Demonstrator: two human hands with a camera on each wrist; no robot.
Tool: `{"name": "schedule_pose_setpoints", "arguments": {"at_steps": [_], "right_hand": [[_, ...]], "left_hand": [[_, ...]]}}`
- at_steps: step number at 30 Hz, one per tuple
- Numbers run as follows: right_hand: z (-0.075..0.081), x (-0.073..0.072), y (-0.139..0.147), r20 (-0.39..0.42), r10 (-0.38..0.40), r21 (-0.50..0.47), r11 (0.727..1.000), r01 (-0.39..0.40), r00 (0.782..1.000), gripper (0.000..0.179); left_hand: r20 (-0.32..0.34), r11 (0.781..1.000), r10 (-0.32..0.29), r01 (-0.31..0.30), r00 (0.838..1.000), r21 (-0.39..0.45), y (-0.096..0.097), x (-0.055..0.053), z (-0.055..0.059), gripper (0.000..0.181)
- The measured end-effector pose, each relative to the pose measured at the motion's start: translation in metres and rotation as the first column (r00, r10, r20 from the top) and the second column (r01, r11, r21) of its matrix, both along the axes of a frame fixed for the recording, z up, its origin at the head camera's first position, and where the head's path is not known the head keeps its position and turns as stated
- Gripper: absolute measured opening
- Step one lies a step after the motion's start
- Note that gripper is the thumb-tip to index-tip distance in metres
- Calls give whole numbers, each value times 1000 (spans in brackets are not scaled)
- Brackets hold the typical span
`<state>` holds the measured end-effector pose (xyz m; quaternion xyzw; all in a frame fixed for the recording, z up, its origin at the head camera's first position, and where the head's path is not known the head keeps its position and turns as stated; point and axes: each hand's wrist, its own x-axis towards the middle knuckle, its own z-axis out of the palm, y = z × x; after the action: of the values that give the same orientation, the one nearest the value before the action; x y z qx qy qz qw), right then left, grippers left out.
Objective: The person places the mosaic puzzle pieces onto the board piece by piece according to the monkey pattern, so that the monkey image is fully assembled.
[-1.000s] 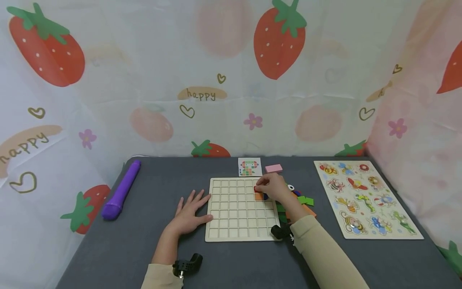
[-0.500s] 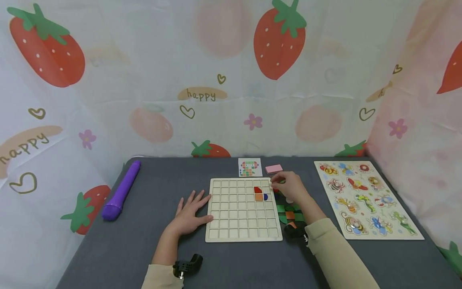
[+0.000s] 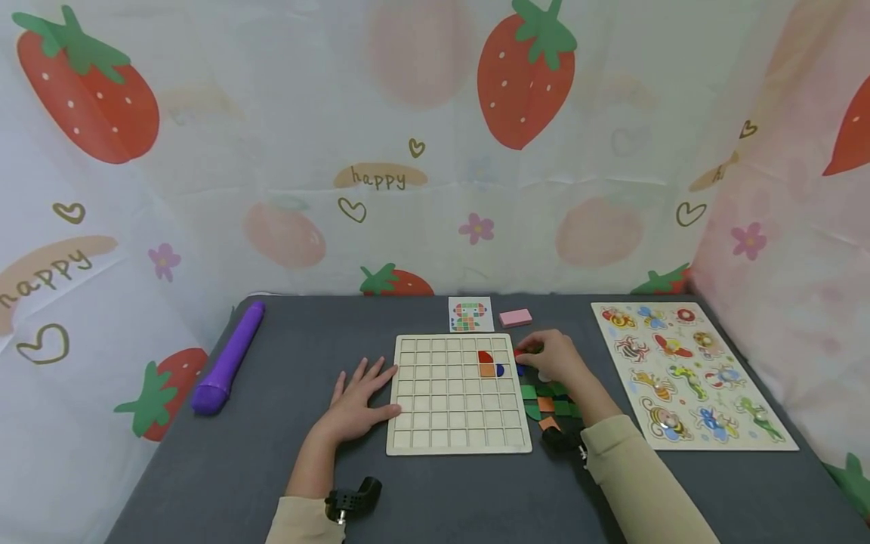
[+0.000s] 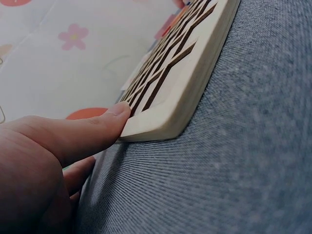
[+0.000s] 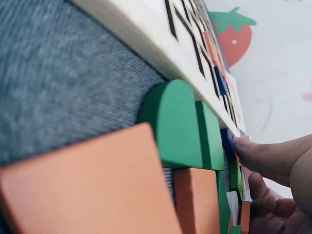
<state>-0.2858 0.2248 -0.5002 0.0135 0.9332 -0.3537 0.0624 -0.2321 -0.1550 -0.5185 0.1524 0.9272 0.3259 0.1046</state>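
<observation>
A pale wooden grid board (image 3: 440,423) lies flat. In its upper right cells sit a red piece (image 3: 485,357), an orange square block (image 3: 486,370) and a blue rounded piece (image 3: 500,370). My left hand (image 3: 359,402) lies with fingers spread on the table, its thumb (image 4: 114,117) on the board's edge. Past the board's right edge, my right hand (image 3: 556,358) has its fingertips at a red piece (image 3: 519,353); I cannot tell if it is pinched. Near the right thumb (image 5: 248,152) is a blue piece (image 5: 227,141).
Several green blocks (image 3: 529,392) and orange blocks (image 3: 546,404) crowd the board's right side. Behind it are a pattern card (image 3: 470,314) and a pink block (image 3: 516,317). A purple microphone-shaped object (image 3: 227,363) lies left; a puzzle board with insect pictures (image 3: 669,393) lies right.
My right hand has left the red piece on the board, moved right past the edge, then down slightly to the loose pieces. My left hand has stayed put.
</observation>
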Motion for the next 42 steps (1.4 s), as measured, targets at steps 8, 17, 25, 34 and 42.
{"name": "schedule_pose_setpoints", "arguments": {"at_steps": [8,17,25,34,42], "right_hand": [[2,-2,-1,10,-5,43,999,4,1000,24],[6,-3,-1,20,-25,-11,1000,25,999,13],[14,4,4,-12,4,-66,998,-4,1000,11],[23,11,-1,-40,25,-97,995,-29,999,14],[31,22,-10,-28,71,-128,989,-74,997,23]], "left_hand": [[0,1000,0,0,1000,-4,0,-2,0,78],[-4,1000,3,-3,1000,-7,0,-3,0,78],[0,1000,2,-1,1000,-8,0,-2,1,78],[0,1000,4,-4,1000,2,-1,-2,-1,78],[2,1000,0,0,1000,0,-1,-2,-2,78]]}}
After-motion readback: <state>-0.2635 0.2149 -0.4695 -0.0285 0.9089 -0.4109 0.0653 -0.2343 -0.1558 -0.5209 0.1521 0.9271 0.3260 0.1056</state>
